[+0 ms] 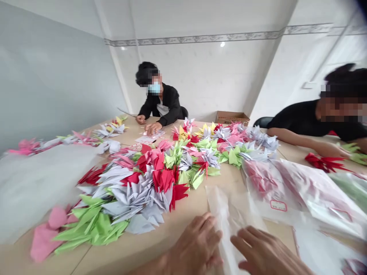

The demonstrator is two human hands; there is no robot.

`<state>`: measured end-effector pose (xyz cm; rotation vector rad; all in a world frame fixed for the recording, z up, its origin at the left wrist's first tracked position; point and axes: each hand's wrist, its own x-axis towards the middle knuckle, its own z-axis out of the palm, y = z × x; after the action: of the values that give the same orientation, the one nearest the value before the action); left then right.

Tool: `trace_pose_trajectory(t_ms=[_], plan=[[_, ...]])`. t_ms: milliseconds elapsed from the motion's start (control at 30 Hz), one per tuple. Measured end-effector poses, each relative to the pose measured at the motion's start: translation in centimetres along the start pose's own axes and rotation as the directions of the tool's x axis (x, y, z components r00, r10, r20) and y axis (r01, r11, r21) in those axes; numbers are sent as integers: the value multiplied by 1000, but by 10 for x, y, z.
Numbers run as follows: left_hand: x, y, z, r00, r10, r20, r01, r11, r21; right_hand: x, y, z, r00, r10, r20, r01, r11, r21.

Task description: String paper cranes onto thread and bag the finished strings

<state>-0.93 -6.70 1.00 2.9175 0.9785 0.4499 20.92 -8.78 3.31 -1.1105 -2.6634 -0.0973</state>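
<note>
On the L, a heap of folded pieces (134, 191) sits on the surface (143, 248), prob. grouped for easy reach. Next, L hand (197, 240) is at the L edge of the clear bag (226, 214), fingers curled close tog.; can't tell if pinching. Bag's betw. hands, prob. so both can steady it. R hand (259, 244) is over its R side, fingers slightly spread. Far R: filled bags (306, 183), prob. set aside.

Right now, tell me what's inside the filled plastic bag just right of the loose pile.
Through the cloudy bag, reddish-pink pieces show in its upper part. A red-bordered label shows lower down. What lies beneath those pieces or behind the label is covered.
</note>
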Motion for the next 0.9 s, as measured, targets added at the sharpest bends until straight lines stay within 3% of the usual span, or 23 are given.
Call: trace_pose_trajectory(t_ms=[167, 233, 400, 500, 633, 733, 900], plan=[[5, -15, 15, 1000, -17, 3, 17, 998, -61, 44, 7, 1, 976, 64, 208, -63, 998, -10], [4, -18, 13, 1000, 10, 5, -10, 996, -86, 62, 14, -1, 969, 79, 234, -86, 996, 18], [2, -21, 3, 994, 14, -109, -29, 991, -131, 110, 36, 4, 974, 221, 50, -223, 974, 40], [0, -32, -1, 976, 19, -217, 9, 992, 124, 139, 36, 18, 993, 111, -38, -108, 991, 74], [-6, -54, -4, 963, -53, -266, 178, 864, 471, 167, 30, 43, 995, 30, -95, -26, 999, 48], [-13, -68, -7, 953, -168, -251, 281, 797, 534, 177, 31, 56, 995, 34, -97, -29, 998, 52], [-22, -76, -18, 942, -190, -278, 313, 800, 513, 170, 45, 54, 995, 21, -101, -13, 997, 79]])
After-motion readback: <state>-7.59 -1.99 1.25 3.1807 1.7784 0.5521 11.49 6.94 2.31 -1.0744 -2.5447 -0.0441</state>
